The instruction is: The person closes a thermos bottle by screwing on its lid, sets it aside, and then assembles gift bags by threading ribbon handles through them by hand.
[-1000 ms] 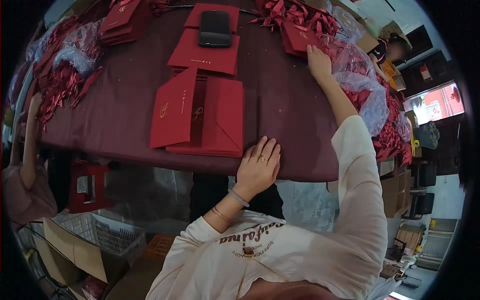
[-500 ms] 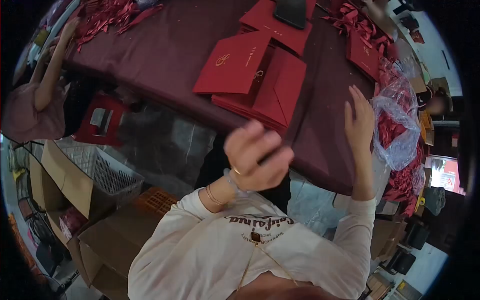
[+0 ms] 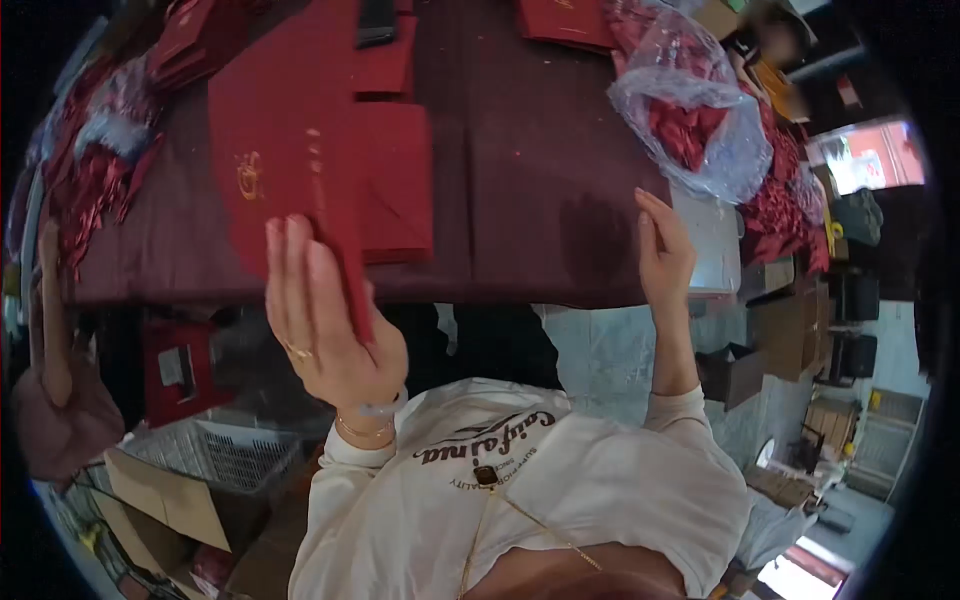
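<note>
My left hand (image 3: 335,320) is closed on a red paper folder (image 3: 285,130) with gold print, its fingers on the front and the thumb behind. The folder stands raised and blurred over the table's left part. Behind it, a red envelope-like piece (image 3: 400,185) lies near the table's front edge. Farther back are more red pieces (image 3: 385,70) and a dark phone (image 3: 376,22). My right hand (image 3: 665,250) is by the table's front right edge, its fingers stretched out and nothing visible in it.
A clear plastic bag (image 3: 715,150) with red ribbons lies at the right, near stacked red folders (image 3: 567,20). More folders (image 3: 190,40) and ribbons (image 3: 100,190) are at the left, beside another person's arm (image 3: 55,320). A grey basket (image 3: 225,455) stands below.
My left hand has risen from the table's front edge and taken hold of a red folder. My right hand has drawn back from the red folders at the far right.
</note>
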`<state>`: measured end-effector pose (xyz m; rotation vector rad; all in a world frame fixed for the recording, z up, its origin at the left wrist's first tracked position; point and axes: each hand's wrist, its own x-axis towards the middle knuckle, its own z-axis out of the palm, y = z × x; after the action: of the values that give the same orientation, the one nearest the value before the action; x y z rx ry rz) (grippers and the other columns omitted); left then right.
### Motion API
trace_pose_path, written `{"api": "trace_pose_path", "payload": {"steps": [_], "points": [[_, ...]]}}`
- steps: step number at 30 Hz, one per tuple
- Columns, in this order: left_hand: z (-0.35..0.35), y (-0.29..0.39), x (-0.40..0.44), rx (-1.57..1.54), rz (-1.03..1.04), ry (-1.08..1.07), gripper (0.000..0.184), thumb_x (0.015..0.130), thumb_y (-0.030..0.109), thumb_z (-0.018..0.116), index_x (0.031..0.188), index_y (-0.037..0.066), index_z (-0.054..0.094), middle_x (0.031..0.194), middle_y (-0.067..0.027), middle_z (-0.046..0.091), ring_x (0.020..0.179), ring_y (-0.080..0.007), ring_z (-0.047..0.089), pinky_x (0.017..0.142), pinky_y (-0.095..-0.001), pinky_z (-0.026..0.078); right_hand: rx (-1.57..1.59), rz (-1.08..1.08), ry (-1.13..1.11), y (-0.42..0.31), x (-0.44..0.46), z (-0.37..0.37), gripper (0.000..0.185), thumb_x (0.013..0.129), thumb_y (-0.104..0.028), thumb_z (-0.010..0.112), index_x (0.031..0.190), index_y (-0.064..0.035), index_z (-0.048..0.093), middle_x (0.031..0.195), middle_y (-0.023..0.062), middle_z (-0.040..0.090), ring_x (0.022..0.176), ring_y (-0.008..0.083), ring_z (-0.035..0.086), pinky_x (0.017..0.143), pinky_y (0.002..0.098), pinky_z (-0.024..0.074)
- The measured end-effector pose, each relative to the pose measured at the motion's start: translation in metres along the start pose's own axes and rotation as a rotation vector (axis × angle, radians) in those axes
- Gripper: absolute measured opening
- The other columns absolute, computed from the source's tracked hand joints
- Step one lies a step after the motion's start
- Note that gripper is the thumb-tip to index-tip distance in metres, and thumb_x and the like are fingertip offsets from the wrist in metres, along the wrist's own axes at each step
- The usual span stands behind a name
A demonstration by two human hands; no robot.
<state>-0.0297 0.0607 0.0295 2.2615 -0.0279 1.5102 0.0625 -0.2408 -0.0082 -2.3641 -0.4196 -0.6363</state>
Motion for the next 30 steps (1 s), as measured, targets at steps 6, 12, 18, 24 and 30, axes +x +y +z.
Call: {"api": "trace_pose_path", "payload": {"steps": [6,12,18,24,30], "points": [[0.062,0.086,-0.039,-0.172,0.257,-0.701,0.044,0.083,0.015,0.057,0.126,0.007,0.052,0.137,-0.0120,0.042,0.121,-0.0317,0.045,0.084,-0.0379,0.046,-0.152,-0.040,0.181,0.033,0.016,-0.024,0.017,0.086,-0.005,0.057,0.101,-0.0033,0.064,0.099,0.0110,0.066,0.091,0.0252,0.062,0.080,0.0313,0.0467],[0.059,0.095,-0.054,-0.319,0.041,-0.600,0.047,0.078,0.020,0.067,0.121,0.006,0.055,0.123,-0.0082,0.054,0.113,-0.0278,0.051,0.083,-0.0376,0.042,-0.274,-0.028,0.224,0.075,0.058,-0.048,0.016,0.085,-0.012,0.060,0.098,-0.0052,0.066,0.093,0.0120,0.064,0.085,0.0270,0.061,0.076,0.0342,0.0465],[0.064,0.070,-0.051,-0.126,-0.082,-0.557,0.049,0.081,0.018,0.066,0.124,0.002,0.050,0.123,-0.0118,0.052,0.112,-0.0307,0.050,0.088,-0.0382,0.042,-0.424,-0.069,0.128,0.136,0.101,-0.041,0.017,0.083,-0.020,0.061,0.097,-0.0106,0.067,0.090,0.0121,0.063,0.083,0.0293,0.060,0.071,0.0390,0.0464],[0.069,0.066,-0.059,-0.020,-0.183,-0.648,0.060,0.086,0.030,0.061,0.131,-0.003,0.040,0.128,-0.0212,0.046,0.115,-0.0364,0.046,0.094,-0.0433,0.039,-0.506,0.126,-0.084,0.130,0.091,-0.029,0.018,0.080,-0.027,0.065,0.086,-0.0108,0.068,0.083,0.0116,0.063,0.078,0.0307,0.061,0.066,0.0407,0.0470],[0.074,0.063,-0.064,0.070,-0.194,-0.734,0.068,0.086,0.036,0.060,0.134,-0.003,0.034,0.132,-0.0209,0.041,0.117,-0.0362,0.042,0.091,-0.0455,0.038,-0.521,0.055,0.002,0.120,0.072,-0.034,0.020,0.079,-0.027,0.065,0.080,-0.0077,0.067,0.079,0.0123,0.063,0.075,0.0318,0.061,0.064,0.0421,0.0466]]}}
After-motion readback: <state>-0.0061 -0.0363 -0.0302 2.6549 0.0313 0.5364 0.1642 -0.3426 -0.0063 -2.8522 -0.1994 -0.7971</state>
